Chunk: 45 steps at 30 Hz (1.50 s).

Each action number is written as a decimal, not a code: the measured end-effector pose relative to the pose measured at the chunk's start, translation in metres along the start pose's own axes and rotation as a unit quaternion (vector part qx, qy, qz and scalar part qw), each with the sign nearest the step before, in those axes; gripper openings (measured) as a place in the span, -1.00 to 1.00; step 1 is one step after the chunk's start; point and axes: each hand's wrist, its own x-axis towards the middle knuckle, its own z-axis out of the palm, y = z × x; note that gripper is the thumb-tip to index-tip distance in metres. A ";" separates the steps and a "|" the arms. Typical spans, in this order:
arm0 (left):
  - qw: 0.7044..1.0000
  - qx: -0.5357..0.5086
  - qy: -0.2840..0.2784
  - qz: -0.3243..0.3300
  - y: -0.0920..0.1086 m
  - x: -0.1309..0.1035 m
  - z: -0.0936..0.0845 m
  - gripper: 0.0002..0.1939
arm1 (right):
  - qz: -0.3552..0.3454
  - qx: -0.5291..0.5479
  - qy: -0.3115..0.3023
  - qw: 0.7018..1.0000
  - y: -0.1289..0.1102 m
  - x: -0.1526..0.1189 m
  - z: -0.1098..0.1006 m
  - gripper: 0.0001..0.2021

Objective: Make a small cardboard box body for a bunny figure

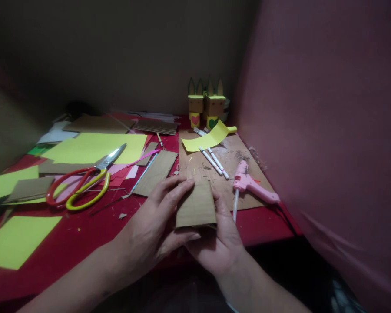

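Observation:
A small rectangular piece of brown cardboard (196,205) is held between both hands near the table's front edge. My left hand (159,217) grips its left side, with fingers on the top and the thumb under the near edge. My right hand (223,234) supports it from below and along the right side; some of its fingers are hidden under the piece. Just beyond lie white marker pens (214,163) and a curved yellow paper strip (208,140) on a cardboard sheet (228,191). A pink glue gun (250,184) rests to the right.
Scissors (91,178) with red and yellow handles lie at the left on yellow paper (94,145) and cardboard. Another cardboard piece (156,173) is left of centre. Two box figures (206,104) stand at the back of the red table (94,234). A pink wall borders the right.

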 end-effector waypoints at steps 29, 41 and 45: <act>0.998 0.055 0.011 0.037 0.002 0.002 0.001 -0.41 | -0.020 -0.007 0.006 1.000 0.013 0.006 -0.005 -0.58; 0.995 0.003 0.052 0.089 0.004 -0.001 0.000 -0.35 | -0.070 -0.025 -0.090 0.993 0.020 0.002 -0.015 -0.67; 0.989 -0.081 0.083 0.088 0.004 -0.006 0.000 -0.15 | -0.138 -0.048 -0.207 0.967 0.023 -0.003 -0.020 -0.84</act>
